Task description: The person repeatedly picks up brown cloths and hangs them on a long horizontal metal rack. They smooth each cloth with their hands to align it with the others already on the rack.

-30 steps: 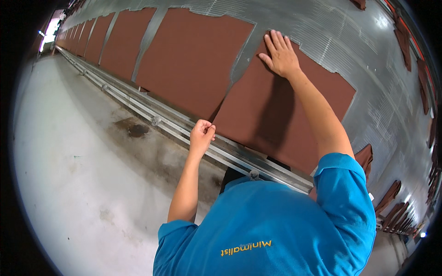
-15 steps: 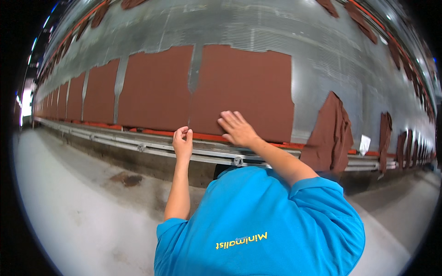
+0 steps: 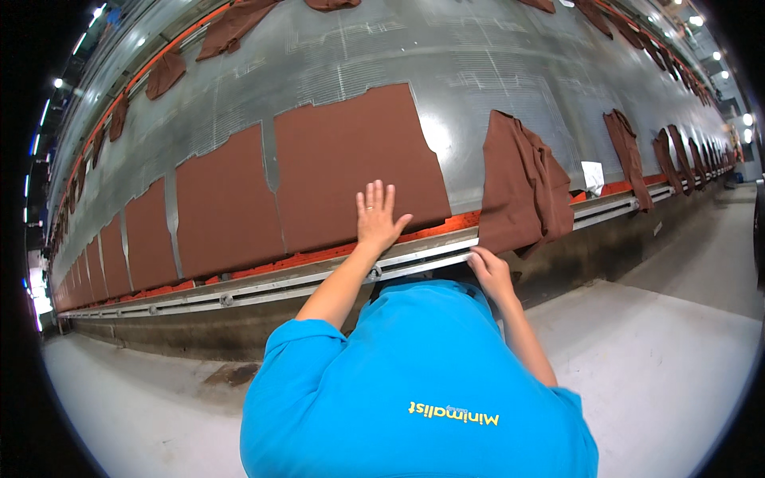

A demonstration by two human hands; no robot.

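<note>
My left hand (image 3: 378, 220) lies flat with fingers spread on the near edge of a smooth brown fabric panel (image 3: 355, 163), a ring on one finger. This panel is spread on a long grey table (image 3: 446, 68). To its right, a loose, folded brown fabric piece (image 3: 522, 187) drapes over the table's near edge. My right hand (image 3: 491, 273) is at the lower left corner of that draped piece, thumb and fingers closed on it; the fingertips are partly hidden.
More brown panels (image 3: 219, 207) lie flat in a row to the left. A metal rail (image 3: 295, 287) and an orange strip (image 3: 466, 223) run along the near edge. A white paper slip (image 3: 593, 177) and another folded brown piece (image 3: 626, 158) are at the right. Pale floor (image 3: 621, 334) lies below.
My right hand has left the flat panel and moved right to the draped piece. My left hand, pinched near the panels' seam before, now presses flat on the panel. The view has swung right.
</note>
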